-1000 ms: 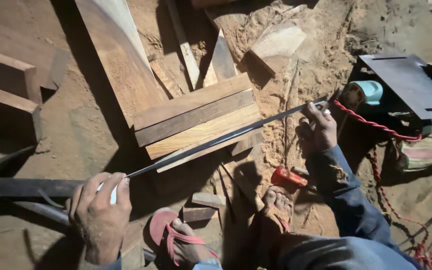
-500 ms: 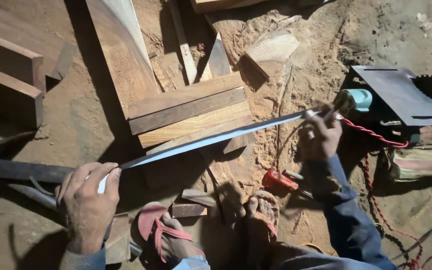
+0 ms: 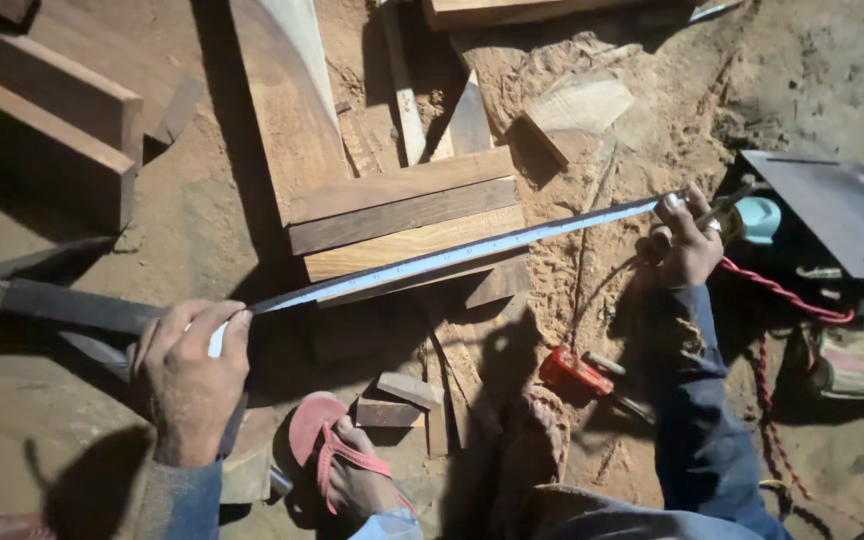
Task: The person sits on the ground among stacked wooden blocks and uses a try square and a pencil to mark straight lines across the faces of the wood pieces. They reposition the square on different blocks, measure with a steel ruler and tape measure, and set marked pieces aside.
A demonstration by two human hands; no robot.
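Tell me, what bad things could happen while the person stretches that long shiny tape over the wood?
1. The long silver measuring tape is pulled tight between the left hand and the right hand; if either end slips, its thin edge might nick the fingers.
2. The foot in the pink flip-flop sandal sits among small loose wood offcuts, so it could get stubbed.
3. The red twisted cord trails near the right arm and might snag.

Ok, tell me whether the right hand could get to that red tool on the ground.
Probably yes: the red tool lies in the open sawdust just below the right hand, nothing covering it, but that hand is holding the tape measure.
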